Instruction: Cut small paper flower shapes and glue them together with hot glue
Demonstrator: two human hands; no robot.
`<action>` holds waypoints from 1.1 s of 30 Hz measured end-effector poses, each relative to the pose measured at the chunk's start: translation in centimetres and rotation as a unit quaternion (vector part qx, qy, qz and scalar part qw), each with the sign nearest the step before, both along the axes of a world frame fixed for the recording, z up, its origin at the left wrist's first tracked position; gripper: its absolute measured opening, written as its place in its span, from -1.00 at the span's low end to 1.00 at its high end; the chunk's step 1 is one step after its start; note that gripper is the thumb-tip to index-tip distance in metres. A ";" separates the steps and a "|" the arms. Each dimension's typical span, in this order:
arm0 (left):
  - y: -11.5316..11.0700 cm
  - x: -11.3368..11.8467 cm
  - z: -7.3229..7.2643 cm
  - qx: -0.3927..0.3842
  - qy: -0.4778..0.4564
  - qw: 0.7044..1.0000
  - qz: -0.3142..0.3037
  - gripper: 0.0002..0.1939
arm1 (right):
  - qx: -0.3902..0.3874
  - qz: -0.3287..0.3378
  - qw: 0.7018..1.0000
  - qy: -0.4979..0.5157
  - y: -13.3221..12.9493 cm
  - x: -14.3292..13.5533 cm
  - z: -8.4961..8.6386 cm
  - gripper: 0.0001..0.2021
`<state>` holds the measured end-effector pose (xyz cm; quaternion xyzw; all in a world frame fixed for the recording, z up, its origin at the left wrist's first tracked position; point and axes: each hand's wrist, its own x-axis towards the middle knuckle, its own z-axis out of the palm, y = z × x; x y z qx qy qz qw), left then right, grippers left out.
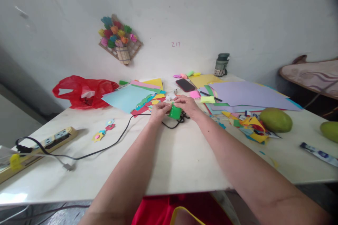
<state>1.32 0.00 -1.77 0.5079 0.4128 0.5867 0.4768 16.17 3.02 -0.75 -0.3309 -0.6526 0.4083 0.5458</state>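
Near the middle of the table, my left hand and my right hand meet over a small, bright green, boxy thing. Its exact kind does not show. Fingers of both hands are closed at its upper edge, the left from one side and the right from the other. A black cord runs from the left towards my hands and lies in loops just below the green thing. Behind my fingers sits a small white object, partly covered. Red, yellow and blue paper cutouts lie beside my left hand.
Left: a power strip, a red plastic bag, and paper flowers. Behind my right hand: a phone and a pen. Right: coloured sheets, paper scraps, a green mango, and a tube.
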 end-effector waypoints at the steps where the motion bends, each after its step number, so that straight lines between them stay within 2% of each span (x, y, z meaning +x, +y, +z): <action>1: 0.1 0.0 0.0 -0.004 -0.003 1.000 -0.001 -0.65 | 0.001 -0.001 1.000 -0.002 0.0 0.0 0.0 -0.98; 9: 0.3 0.0 -0.3 -0.030 -0.020 0.999 0.002 -0.66 | 0.045 -0.021 0.998 -0.027 0.1 0.1 -0.1 -0.98; 15: 0.3 -0.2 -0.3 -0.035 -0.035 0.998 -0.026 -0.68 | 0.057 -0.023 0.997 -0.040 0.1 0.2 0.1 -0.95; 18: 0.2 -0.2 -0.1 -0.057 -0.068 0.996 -0.021 -0.68 | 0.025 -0.019 0.999 -0.026 -0.1 0.3 0.3 -0.91; 22: 0.2 -0.1 0.4 -0.093 -0.111 0.990 0.002 -0.64 | -0.080 -0.004 0.997 0.018 -0.2 0.6 0.5 -0.85; 24: 0.2 -0.1 0.4 -0.094 -0.120 0.988 0.010 -0.65 | -0.103 -0.005 0.994 0.025 -0.2 0.8 0.5 -0.84; 27: 0.3 -0.2 0.3 -0.074 -0.101 0.992 0.010 -0.68 | -0.110 -0.005 0.994 0.029 -0.2 0.8 0.5 -0.85; 33: 0.1 -0.3 0.0 -0.041 -0.031 0.998 -0.028 -0.68 | -0.146 0.012 0.988 0.050 -0.6 0.4 0.8 -0.82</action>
